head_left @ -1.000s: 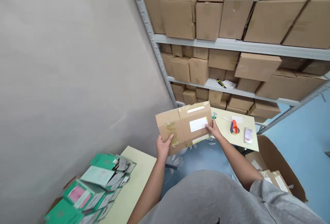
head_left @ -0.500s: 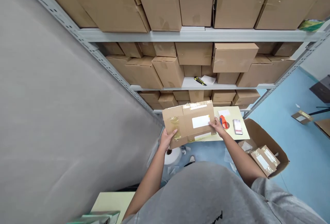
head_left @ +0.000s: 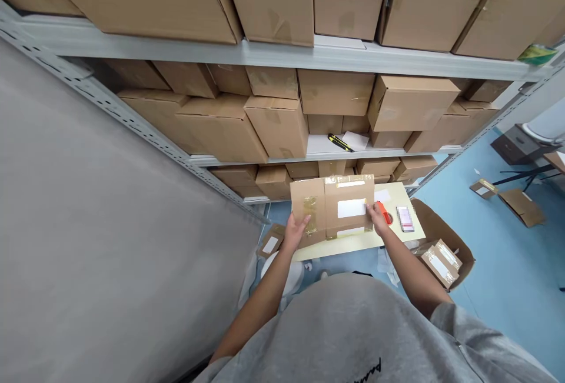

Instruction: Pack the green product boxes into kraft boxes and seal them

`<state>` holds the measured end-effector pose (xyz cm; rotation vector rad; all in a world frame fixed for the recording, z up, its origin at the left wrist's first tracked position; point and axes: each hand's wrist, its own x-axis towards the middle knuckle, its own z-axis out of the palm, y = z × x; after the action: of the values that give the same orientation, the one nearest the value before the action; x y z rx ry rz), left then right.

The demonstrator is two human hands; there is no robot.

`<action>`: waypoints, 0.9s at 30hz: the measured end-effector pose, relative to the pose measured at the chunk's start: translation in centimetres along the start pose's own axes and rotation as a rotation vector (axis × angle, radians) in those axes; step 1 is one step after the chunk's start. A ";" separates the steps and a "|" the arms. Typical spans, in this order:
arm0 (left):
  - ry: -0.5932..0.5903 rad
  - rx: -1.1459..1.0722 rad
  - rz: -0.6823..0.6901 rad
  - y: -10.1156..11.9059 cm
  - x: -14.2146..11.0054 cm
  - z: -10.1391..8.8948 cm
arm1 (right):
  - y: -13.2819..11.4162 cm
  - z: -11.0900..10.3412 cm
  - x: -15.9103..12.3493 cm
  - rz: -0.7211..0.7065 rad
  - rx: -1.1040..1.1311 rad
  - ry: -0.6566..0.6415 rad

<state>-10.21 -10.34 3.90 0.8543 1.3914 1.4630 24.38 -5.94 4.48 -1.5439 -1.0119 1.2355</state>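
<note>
Both my hands hold a flat cardboard parcel with amber tape and a white label across it. My left hand grips its lower left edge. My right hand holds its right edge beside the label. The parcel is level and sits low over a pale yellow table, hiding most of it. Just beyond my right hand lies an orange-red tape dispenser, partly covered by the parcel and my fingers. A small stack of pink and white packets lies to its right.
Grey metal shelving packed with cardboard boxes rises ahead, with a utility knife on a shelf. An open carton holding small parcels stands right of the table. A grey wall fills the left.
My view has swung right and up, leaving the green packets out of sight. The parcel has turned level and now sits lower, nearer the table, still in both hands.
</note>
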 end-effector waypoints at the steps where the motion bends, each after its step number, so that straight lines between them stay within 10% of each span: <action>1: 0.013 0.015 -0.001 -0.3 0.4 0.1 | 0.2 0.0 0.2 0.003 -0.004 0.005; 7: 0.234 0.134 0.026 -1.7 1.9 1.3 | 0.3 0.5 1.8 -0.032 -0.013 0.022; 27: 0.136 0.127 -0.027 -0.7 -0.3 3.8 | 0.8 -1.6 5.2 -0.094 -0.041 -0.007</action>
<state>-6.45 -9.31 3.70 0.8240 1.6055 1.4467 26.93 -1.47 2.58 -1.5066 -1.1076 1.1626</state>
